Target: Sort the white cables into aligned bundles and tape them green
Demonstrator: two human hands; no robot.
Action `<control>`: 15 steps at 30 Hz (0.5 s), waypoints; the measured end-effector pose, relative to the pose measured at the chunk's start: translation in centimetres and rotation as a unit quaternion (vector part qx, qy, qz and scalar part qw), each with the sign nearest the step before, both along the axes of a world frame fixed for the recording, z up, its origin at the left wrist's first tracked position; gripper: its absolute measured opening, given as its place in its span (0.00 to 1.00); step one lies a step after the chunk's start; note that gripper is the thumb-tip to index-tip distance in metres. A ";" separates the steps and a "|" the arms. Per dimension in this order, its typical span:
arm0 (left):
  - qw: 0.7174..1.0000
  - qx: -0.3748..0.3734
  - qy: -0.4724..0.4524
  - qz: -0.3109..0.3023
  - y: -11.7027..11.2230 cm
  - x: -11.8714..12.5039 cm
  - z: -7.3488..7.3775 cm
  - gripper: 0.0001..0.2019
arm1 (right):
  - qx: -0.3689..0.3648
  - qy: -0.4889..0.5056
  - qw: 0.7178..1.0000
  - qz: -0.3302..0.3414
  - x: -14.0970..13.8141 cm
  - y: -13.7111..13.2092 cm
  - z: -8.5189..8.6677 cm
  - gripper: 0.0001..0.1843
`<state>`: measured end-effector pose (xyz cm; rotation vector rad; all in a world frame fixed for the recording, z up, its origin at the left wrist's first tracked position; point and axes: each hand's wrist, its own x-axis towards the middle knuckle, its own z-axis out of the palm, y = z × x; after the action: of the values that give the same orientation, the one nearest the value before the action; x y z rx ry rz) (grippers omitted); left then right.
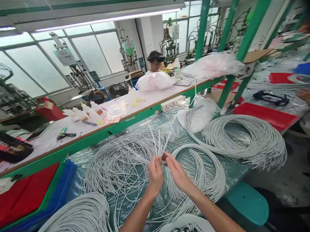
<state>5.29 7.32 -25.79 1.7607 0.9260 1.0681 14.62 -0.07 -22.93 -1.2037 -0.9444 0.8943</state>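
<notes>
In the middle of the head view my left hand [155,172] is closed around a small bunch of thin white strips [159,143], whose ends fan out upward. My right hand [174,168] meets it from the right, its fingers pinched at the base of the same bunch. Whether the strips are cable ends or ties I cannot tell. Behind and left of the hands spreads a loose tangle of grey-white cables [105,162]. Just right of them lies a coiled cable bundle [219,173]. Part of the grip is hidden by the fingers.
Larger cable coils lie at the right [271,141] and front left [79,218]. A raised shelf [144,102] carries bottles [93,113] and plastic bags [156,81]. A power strip [173,103] is fixed along its edge. Stacked trays [25,200] stand left, a teal stool [248,202] right.
</notes>
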 end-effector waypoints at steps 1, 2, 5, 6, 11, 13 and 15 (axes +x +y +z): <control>0.999 0.007 0.016 -0.029 -0.8 0.2 -0.2 0.20 | 0.015 0.034 0.999 0.010 -0.6 0.8 -0.5 0.23; 0.998 0.012 0.033 -0.049 -1.5 0.2 -0.3 0.20 | 0.033 0.063 0.997 0.017 -1.0 1.6 -0.9 0.23; 0.992 0.044 0.088 -0.084 -2.2 -0.6 0.4 0.19 | 0.072 0.142 0.986 0.043 -1.2 2.8 -1.2 0.23; 0.986 0.069 0.112 -0.104 -2.0 -1.2 1.0 0.17 | 0.075 0.164 0.982 0.047 -1.1 2.9 -1.2 0.24; 0.970 0.147 0.187 -0.053 0.6 -4.2 5.6 0.14 | 0.076 0.195 0.977 0.039 0.0 2.1 -1.5 0.25; 0.988 0.069 0.137 -0.016 1.8 -4.2 7.1 0.15 | 0.057 0.211 0.971 0.093 -0.3 1.8 -2.0 0.25; 0.995 -0.062 0.060 -0.050 2.9 -3.4 7.8 0.18 | 0.036 0.224 0.960 0.164 -1.1 1.6 -2.6 0.26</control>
<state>1.94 10.20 -17.99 1.7639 0.9455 0.8318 13.51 1.53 -25.56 -0.7420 -0.8050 1.3194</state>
